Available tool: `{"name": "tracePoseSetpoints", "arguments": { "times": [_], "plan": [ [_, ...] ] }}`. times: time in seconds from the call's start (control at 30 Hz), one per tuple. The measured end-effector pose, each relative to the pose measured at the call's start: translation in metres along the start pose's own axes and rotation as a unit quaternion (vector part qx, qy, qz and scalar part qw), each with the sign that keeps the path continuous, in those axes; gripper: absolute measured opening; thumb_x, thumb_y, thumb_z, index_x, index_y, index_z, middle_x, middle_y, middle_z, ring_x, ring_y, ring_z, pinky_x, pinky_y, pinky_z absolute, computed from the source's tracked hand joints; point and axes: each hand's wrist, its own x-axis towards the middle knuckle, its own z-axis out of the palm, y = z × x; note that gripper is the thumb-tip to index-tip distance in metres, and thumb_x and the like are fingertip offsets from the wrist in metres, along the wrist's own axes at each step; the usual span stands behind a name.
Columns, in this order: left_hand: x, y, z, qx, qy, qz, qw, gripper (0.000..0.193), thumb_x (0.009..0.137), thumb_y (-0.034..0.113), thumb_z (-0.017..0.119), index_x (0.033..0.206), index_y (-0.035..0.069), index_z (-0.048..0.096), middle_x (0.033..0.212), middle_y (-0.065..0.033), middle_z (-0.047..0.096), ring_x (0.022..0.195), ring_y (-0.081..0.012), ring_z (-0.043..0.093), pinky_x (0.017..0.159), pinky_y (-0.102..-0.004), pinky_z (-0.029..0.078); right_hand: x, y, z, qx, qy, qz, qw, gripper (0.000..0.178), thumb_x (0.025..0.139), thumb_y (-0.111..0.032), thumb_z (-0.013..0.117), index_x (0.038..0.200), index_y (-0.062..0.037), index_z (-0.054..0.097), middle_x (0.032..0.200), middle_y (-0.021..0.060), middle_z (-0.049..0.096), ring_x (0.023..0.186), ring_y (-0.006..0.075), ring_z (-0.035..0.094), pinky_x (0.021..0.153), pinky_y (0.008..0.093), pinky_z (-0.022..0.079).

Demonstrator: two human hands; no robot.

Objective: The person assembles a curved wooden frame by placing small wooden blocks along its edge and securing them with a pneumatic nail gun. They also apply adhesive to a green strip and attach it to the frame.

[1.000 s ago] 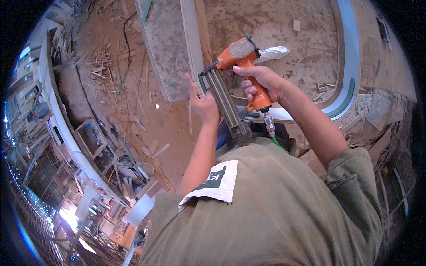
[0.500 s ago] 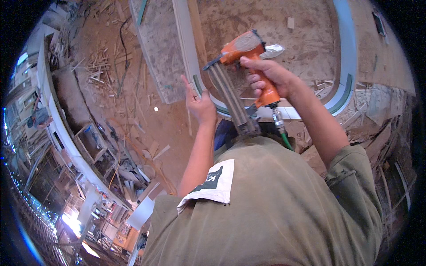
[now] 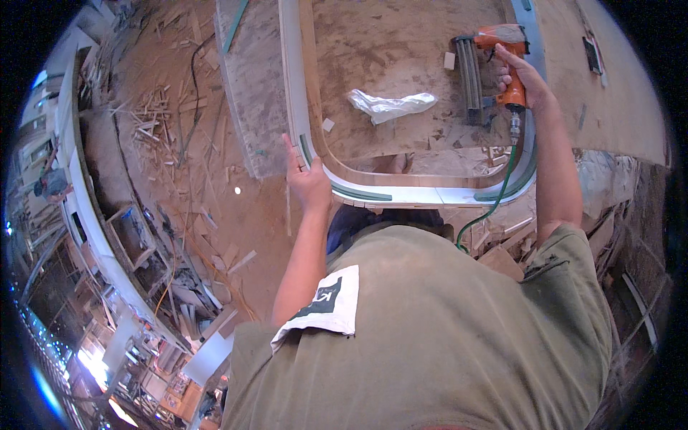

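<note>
My right hand (image 3: 529, 80) is wrapped round the handle of an orange nail gun (image 3: 513, 92), with its long grey magazine pointing toward me. A green air hose (image 3: 494, 202) runs from the handle's metal fitting toward my body. The gun is over the right side of a white, round-cornered wooden frame (image 3: 419, 194). At the frame's near left corner, my left hand (image 3: 309, 180) lies along the outer edge, fingers stretched and thumb apart. Dark green strips (image 3: 367, 194) follow the frame's near corners. Inside the frame lies a crumpled white plastic piece (image 3: 393, 106).
The frame rests on a worn wooden board (image 3: 387, 43). Small wood blocks (image 3: 449, 61) lie within it. A dark flat object (image 3: 593, 56) is on the board at far right. Scrap wood (image 3: 154, 115) litters the floor at left. Another person (image 3: 53, 185) is at the far left.
My right hand has carried the nail gun away and to the right, from the frame's near left part to its right side. The white plastic piece is now fully visible. My left hand remains at the corner.
</note>
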Motion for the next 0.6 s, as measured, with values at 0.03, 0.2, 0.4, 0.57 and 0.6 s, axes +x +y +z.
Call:
{"name": "tracePoseSetpoints", "arguments": {
  "times": [0.03, 0.2, 0.4, 0.57, 0.6],
  "plan": [
    [-0.002, 0.003, -0.001, 0.018, 0.000, -0.002, 1.000, 0.082, 0.083, -0.012, 0.054, 0.158, 0.011, 0.033, 0.142, -0.0181, 0.056, 0.122, -0.0247, 0.060, 0.106, -0.0339, 0.044, 0.008, 0.001, -0.010, 0.003, -0.037, 0.017, 0.999, 0.045, 0.085, -0.048, 0.080, 0.100, -0.0135, 0.055, 0.067, -0.0035, 0.053, 0.055, 0.0085, 0.057, 0.052, 0.0311, 0.055],
    [-0.001, 0.006, -0.001, 0.036, 0.003, 0.014, 0.999, 0.081, 0.082, -0.012, 0.053, 0.158, 0.010, 0.032, 0.141, -0.0177, 0.057, 0.122, -0.0243, 0.060, 0.106, -0.0337, 0.043, 0.006, 0.024, -0.015, -0.181, 0.115, -0.011, 0.977, 0.049, 0.086, -0.044, 0.079, 0.111, -0.0054, 0.063, 0.084, 0.0077, 0.065, 0.073, 0.0229, 0.067, 0.070, 0.0404, 0.059],
    [-0.005, -0.002, -0.005, 0.018, 0.023, 0.011, 1.000, 0.082, 0.081, -0.014, 0.051, 0.158, 0.008, 0.033, 0.147, -0.0175, 0.052, 0.129, -0.0239, 0.055, 0.110, -0.0334, 0.040, -0.083, 0.049, 0.067, -0.491, 0.109, -0.355, 0.788, 0.031, 0.090, -0.020, 0.070, 0.114, -0.0004, 0.070, 0.105, 0.0142, 0.072, 0.094, 0.0263, 0.069, 0.087, 0.0357, 0.055],
    [0.004, -0.010, -0.001, -0.031, -0.007, -0.006, 0.999, 0.082, 0.080, -0.015, 0.050, 0.157, 0.006, 0.034, 0.151, -0.0182, 0.048, 0.133, -0.0251, 0.052, 0.112, -0.0338, 0.038, -0.158, 0.161, 0.211, -0.411, -0.211, -0.302, 0.834, 0.025, 0.088, -0.015, 0.073, 0.109, -0.0016, 0.072, 0.104, 0.0188, 0.072, 0.096, 0.0321, 0.070, 0.086, 0.0383, 0.054],
    [0.004, -0.012, -0.001, -0.023, -0.006, -0.001, 1.000, 0.081, 0.079, -0.015, 0.050, 0.157, 0.005, 0.034, 0.150, -0.0183, 0.049, 0.133, -0.0256, 0.052, 0.112, -0.0340, 0.038, -0.166, 0.169, 0.224, -0.432, -0.216, -0.327, 0.812, 0.027, 0.088, -0.016, 0.073, 0.110, -0.0008, 0.072, 0.103, 0.0195, 0.073, 0.095, 0.0342, 0.070, 0.085, 0.0387, 0.054]
  ]
}}
